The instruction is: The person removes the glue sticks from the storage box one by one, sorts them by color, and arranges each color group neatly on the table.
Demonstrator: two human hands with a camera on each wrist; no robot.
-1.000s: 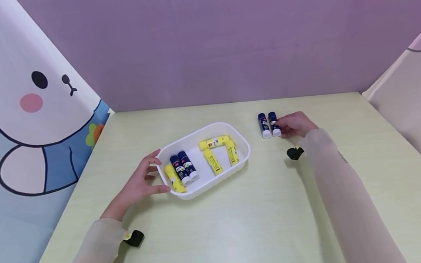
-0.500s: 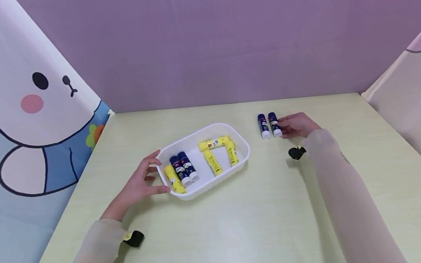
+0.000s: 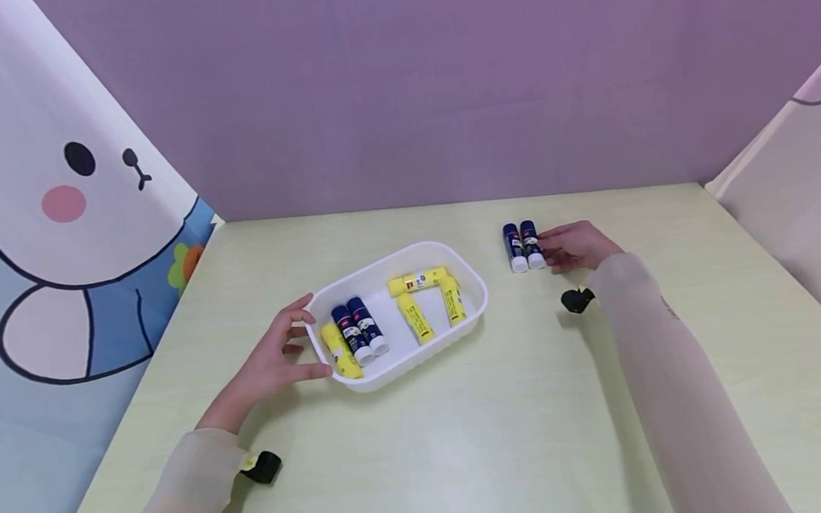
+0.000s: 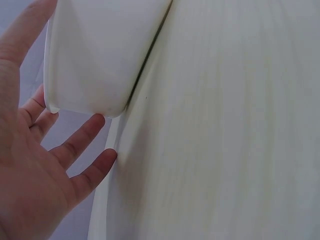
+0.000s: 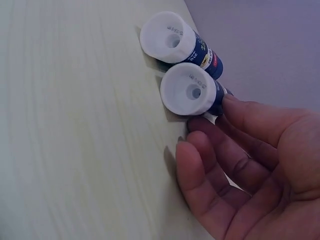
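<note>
White open tray [image 3: 386,307] slanted before me, holding two blue sticks [image 3: 352,335], four yellow sticks [image 3: 416,317]. Off its right end, two loose blue glue sticks [image 3: 531,244] lying side by side, white ends facing me.

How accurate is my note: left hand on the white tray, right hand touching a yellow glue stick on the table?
Only the color is wrong: the head view shows the right hand touching a dark blue glue stick on the table. The left hand is on the white tray.
</note>
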